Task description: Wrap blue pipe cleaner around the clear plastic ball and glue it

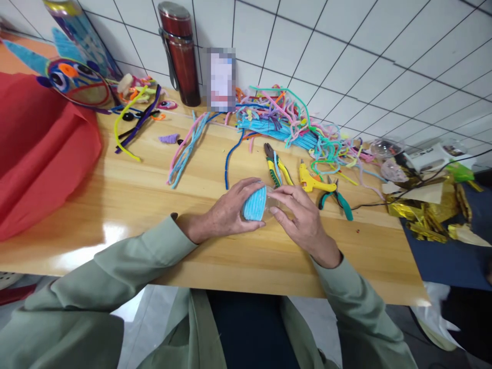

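Note:
Above the table's middle, my left hand (pixel 234 207) is wrapped round a clear plastic piece (pixel 272 203), rounded like a small cup or bottle part. Rows of light-blue pipe cleaner (pixel 254 204) cover its left half. On the uncovered right end, my right hand (pixel 302 218) pinches the clear plastic between thumb and fingers. Just beyond my hands lie yellow-and-green pliers (pixel 273 166), a yellow glue gun (pixel 309 178) and teal-handled pliers (pixel 338 197). My palm and fingers hide part of the piece.
A tangled heap of coloured pipe cleaners (pixel 292 120) lies along the tiled wall. A red thermos (pixel 180 56) and a phone (pixel 222 82) stand there too. Red fabric (pixel 42 154) and a decorated face mask (pixel 77 79) occupy the left; gold foil (pixel 426 210) and a black cord (pixel 407 190) the right.

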### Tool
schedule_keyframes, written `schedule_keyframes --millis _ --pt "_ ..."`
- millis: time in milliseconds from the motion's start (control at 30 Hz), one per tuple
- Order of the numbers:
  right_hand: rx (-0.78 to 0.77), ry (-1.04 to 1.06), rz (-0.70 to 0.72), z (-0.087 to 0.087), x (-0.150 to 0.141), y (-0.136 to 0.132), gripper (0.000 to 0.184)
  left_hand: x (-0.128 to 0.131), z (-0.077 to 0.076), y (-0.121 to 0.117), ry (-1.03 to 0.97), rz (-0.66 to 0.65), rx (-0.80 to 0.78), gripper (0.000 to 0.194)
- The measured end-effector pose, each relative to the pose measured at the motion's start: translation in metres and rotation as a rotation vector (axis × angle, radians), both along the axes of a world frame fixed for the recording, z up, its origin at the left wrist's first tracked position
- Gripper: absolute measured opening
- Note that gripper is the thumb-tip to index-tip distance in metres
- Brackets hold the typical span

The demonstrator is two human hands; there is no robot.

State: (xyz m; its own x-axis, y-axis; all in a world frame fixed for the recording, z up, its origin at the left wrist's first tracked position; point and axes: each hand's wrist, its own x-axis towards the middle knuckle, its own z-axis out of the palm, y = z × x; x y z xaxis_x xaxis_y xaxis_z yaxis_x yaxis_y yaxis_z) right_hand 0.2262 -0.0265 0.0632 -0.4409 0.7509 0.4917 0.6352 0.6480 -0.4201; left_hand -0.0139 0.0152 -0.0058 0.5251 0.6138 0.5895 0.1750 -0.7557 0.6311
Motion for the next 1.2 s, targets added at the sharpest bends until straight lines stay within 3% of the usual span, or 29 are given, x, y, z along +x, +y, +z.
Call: schedule_keyframes --millis 167,333,667,867,1200 --pt "0.033 0.000 0.008 0.000 -0.001 -0.001 0.030 0.000 -0.001 0.000 -0.009 -0.009 0.005 0.098" --pt "0.074 0.029 -0.053 -0.002 -0.001 0.000 0.015 0.001 0.002 -0.001 -0.004 0.002 0.025 0.096" --pt "0.134 -0.036 -0.005 -0.001 -0.002 -0.001 0.031 0.001 0.001 0.000 0.008 0.000 0.005 0.097" --pt "0.198 -0.162 -0.028 -0.001 0.001 -0.003 0.027 0.002 0.006 -0.001 0.000 -0.006 0.039 0.093" --pt "0.214 -0.120 -0.033 -0.002 0.003 -0.002 0.022 0.001 0.009 -0.004 0.042 0.026 0.016 0.089"
